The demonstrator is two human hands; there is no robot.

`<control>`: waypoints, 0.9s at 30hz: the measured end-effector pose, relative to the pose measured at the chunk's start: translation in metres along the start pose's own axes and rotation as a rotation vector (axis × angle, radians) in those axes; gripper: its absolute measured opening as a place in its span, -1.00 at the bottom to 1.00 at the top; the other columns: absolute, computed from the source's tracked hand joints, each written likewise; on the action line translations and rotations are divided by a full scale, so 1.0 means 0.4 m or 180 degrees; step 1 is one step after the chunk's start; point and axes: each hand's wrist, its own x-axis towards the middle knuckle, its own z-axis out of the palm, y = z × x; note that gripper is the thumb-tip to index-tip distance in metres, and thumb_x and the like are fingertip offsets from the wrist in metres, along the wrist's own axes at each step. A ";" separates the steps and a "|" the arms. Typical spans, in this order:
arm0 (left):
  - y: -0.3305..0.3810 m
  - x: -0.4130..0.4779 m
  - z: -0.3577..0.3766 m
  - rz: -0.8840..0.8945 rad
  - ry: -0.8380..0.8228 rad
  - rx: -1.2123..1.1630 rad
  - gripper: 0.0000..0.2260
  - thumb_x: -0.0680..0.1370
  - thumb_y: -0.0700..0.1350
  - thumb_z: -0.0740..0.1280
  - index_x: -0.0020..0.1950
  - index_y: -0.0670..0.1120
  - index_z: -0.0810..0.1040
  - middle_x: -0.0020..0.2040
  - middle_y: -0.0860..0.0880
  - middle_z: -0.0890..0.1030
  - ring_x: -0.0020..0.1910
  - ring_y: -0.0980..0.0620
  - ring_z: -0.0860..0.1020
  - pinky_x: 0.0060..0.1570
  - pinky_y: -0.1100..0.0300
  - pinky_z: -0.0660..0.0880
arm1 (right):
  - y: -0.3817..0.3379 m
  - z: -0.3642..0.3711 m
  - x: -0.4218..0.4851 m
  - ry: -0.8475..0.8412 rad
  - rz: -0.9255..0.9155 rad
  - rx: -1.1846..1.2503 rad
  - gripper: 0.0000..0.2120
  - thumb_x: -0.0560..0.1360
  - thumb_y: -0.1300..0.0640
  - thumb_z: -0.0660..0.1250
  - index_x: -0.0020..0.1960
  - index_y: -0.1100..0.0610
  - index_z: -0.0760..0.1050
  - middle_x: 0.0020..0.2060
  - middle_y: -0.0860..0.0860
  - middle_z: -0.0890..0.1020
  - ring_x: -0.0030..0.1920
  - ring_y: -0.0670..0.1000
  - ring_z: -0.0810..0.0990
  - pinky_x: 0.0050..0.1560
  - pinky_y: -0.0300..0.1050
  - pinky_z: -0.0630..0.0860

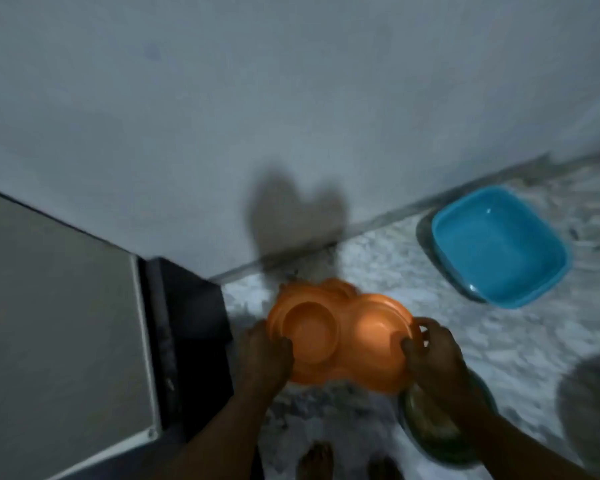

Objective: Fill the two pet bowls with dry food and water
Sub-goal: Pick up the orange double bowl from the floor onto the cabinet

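Feet: two bare feet at the bottom edge, standing on the speckled floor; blurred.
Green dish: round, on the floor just right of the feet, partly hidden under the right forearm; contents too blurred to identify.
Left hand: grips the left end of the orange double bowl, thumb over the rim, fingers hidden beneath.
Right hand: grips the right end of the same bowl, thumb inside the rim, fingers curled round the outer edge.
Orange double bowl: one moulded piece with two round wells side by side, held between both hands ahead of the feet; both wells show bare orange plastic. Cannot tell whether it touches the floor.
Grey cabinet: to the left, flat pale top with a black side panel facing the bowl.
Blue basin: square with rounded corners, on the floor to the right, near the wall, well apart from the orange bowl.
Shadow: two-lobed dark shape on the wall directly beyond the bowl.
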 end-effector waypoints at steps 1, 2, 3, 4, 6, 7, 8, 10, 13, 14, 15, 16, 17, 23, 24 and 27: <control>0.061 -0.054 -0.075 0.0016 0.0047 -0.0126 -0.66 0.46 0.01 0.32 0.15 -0.14 0.55 0.09 -0.19 0.61 0.06 -0.21 0.60 0.04 0.07 0.54 | -0.069 -0.072 -0.035 0.0041 -0.0090 -0.0085 -0.57 0.46 -0.04 0.39 0.27 0.10 0.49 0.11 0.19 0.57 0.09 0.25 0.59 0.11 0.08 0.51; 0.119 -0.112 -0.152 0.0017 0.0055 -0.0256 -0.66 0.49 0.01 0.31 0.19 -0.13 0.53 0.13 -0.16 0.58 0.10 -0.20 0.58 0.06 0.10 0.52 | -0.136 -0.144 -0.075 0.0056 -0.0163 -0.0175 -0.61 0.49 -0.01 0.40 0.27 0.09 0.49 0.12 0.18 0.56 0.12 0.23 0.59 0.11 0.06 0.48; 0.164 -0.169 -0.225 0.0093 0.0086 -0.0315 -0.66 0.51 0.02 0.29 0.20 -0.12 0.52 0.15 -0.13 0.56 0.12 -0.18 0.56 0.05 0.13 0.47 | -0.196 -0.213 -0.118 0.0083 -0.0269 -0.0238 -0.63 0.51 0.00 0.39 0.27 0.08 0.50 0.13 0.17 0.56 0.13 0.22 0.58 0.11 0.04 0.46; 0.207 -0.228 -0.298 0.0256 0.0163 -0.0334 -0.65 0.51 0.06 0.28 0.17 -0.13 0.53 0.11 -0.12 0.58 0.10 -0.17 0.57 0.05 0.14 0.45 | -0.256 -0.279 -0.160 0.0134 -0.0396 -0.0257 -0.64 0.51 0.01 0.38 0.27 0.09 0.50 0.13 0.17 0.57 0.14 0.21 0.57 0.11 0.03 0.45; 0.269 -0.333 -0.440 0.0554 0.0424 -0.0493 -0.60 0.45 0.14 0.28 0.09 -0.14 0.58 0.01 -0.15 0.64 0.00 -0.15 0.60 0.05 0.03 0.53 | -0.368 -0.397 -0.251 0.0254 -0.0655 -0.0204 -0.63 0.52 0.04 0.38 0.29 0.13 0.51 0.13 0.18 0.58 0.15 0.21 0.56 0.16 0.05 0.44; 0.296 -0.388 -0.511 0.0588 0.0532 -0.0563 -0.58 0.45 0.14 0.31 0.13 -0.15 0.58 0.04 -0.18 0.62 0.02 -0.16 0.60 0.08 -0.01 0.53 | -0.420 -0.442 -0.298 0.0316 -0.0790 -0.0177 -0.62 0.52 0.04 0.37 0.29 0.15 0.52 0.14 0.18 0.59 0.16 0.22 0.55 0.17 0.06 0.44; 0.310 -0.437 -0.576 0.0567 0.0676 -0.0573 -0.55 0.47 0.12 0.35 0.19 -0.17 0.56 0.09 -0.21 0.60 0.08 -0.18 0.58 0.12 0.01 0.51 | -0.468 -0.481 -0.349 0.0358 -0.0890 -0.0170 -0.62 0.53 0.03 0.35 0.30 0.15 0.51 0.15 0.18 0.59 0.17 0.22 0.55 0.18 0.06 0.44; 0.325 -0.530 -0.706 0.0651 0.0991 -0.0612 -0.49 0.46 0.15 0.37 0.26 -0.17 0.54 0.11 -0.22 0.59 0.12 -0.20 0.57 0.08 0.07 0.48 | -0.557 -0.534 -0.446 0.0439 -0.1112 -0.0144 -0.61 0.54 -0.03 0.32 0.31 0.11 0.50 0.17 0.15 0.58 0.16 0.20 0.55 0.17 0.08 0.45; 0.291 -0.634 -0.867 0.0693 0.1329 -0.0828 -0.48 0.43 0.17 0.38 0.26 -0.13 0.56 0.10 -0.19 0.60 0.10 -0.18 0.59 0.04 0.08 0.48 | -0.657 -0.555 -0.579 0.0462 -0.1419 -0.0009 -0.61 0.55 -0.09 0.30 0.30 0.07 0.50 0.15 0.15 0.57 0.12 0.18 0.56 0.13 0.09 0.50; 0.270 -0.666 -0.915 0.0713 0.1436 -0.0884 -0.47 0.42 0.20 0.37 0.26 -0.11 0.56 0.10 -0.16 0.60 0.11 -0.16 0.59 0.06 0.06 0.50 | -0.686 -0.550 -0.623 0.0462 -0.1540 0.0051 -0.62 0.55 -0.08 0.31 0.29 0.09 0.51 0.14 0.16 0.56 0.11 0.18 0.56 0.13 0.09 0.50; 0.243 -0.697 -0.961 0.0750 0.1522 -0.0923 -0.45 0.40 0.22 0.35 0.25 -0.10 0.57 0.10 -0.14 0.60 0.11 -0.15 0.59 0.08 0.05 0.51 | -0.711 -0.538 -0.662 0.0480 -0.1678 0.0105 -0.62 0.55 -0.06 0.32 0.29 0.11 0.51 0.14 0.17 0.56 0.11 0.19 0.56 0.13 0.08 0.49; 0.205 -0.721 -1.003 0.0787 0.1594 -0.0972 -0.45 0.39 0.23 0.33 0.24 -0.09 0.57 0.10 -0.12 0.61 0.11 -0.13 0.59 0.08 0.05 0.51 | -0.737 -0.522 -0.705 0.0489 -0.1781 0.0127 -0.63 0.56 -0.04 0.32 0.29 0.12 0.51 0.13 0.17 0.56 0.12 0.19 0.56 0.13 0.07 0.48; 0.164 -0.752 -1.043 0.0798 0.1660 -0.1012 -0.47 0.40 0.23 0.33 0.24 -0.08 0.57 0.11 -0.11 0.61 0.11 -0.12 0.58 0.09 0.06 0.50 | -0.762 -0.500 -0.749 0.0499 -0.1873 0.0129 -0.63 0.56 -0.04 0.32 0.29 0.12 0.51 0.14 0.17 0.56 0.12 0.20 0.56 0.14 0.07 0.48; -0.237 -0.915 -1.240 0.0609 0.1927 -0.1059 -0.53 0.46 0.18 0.34 0.22 -0.10 0.56 0.12 -0.13 0.59 0.12 -0.15 0.57 0.09 0.06 0.48 | -0.865 -0.250 -1.073 0.0328 -0.2234 0.0112 -0.60 0.53 -0.09 0.32 0.29 0.09 0.51 0.13 0.14 0.55 0.12 0.18 0.56 0.14 0.14 0.52; -0.317 -0.936 -1.271 0.0518 0.1933 -0.1069 -0.54 0.48 0.16 0.35 0.23 -0.11 0.55 0.15 -0.14 0.59 0.13 -0.15 0.56 0.09 0.07 0.46 | -0.873 -0.193 -1.134 0.0262 -0.2265 0.0111 -0.60 0.53 -0.09 0.33 0.29 0.09 0.52 0.12 0.14 0.55 0.12 0.18 0.56 0.15 0.12 0.51; -0.539 -0.997 -1.363 0.0179 0.1924 -0.1158 -0.58 0.52 0.08 0.36 0.25 -0.16 0.54 0.19 -0.16 0.59 0.15 -0.17 0.56 0.01 0.13 0.40 | -0.904 -0.024 -1.306 -0.0016 -0.2409 -0.0024 -0.57 0.52 -0.10 0.34 0.30 0.11 0.52 0.13 0.14 0.56 0.11 0.16 0.57 0.13 0.09 0.52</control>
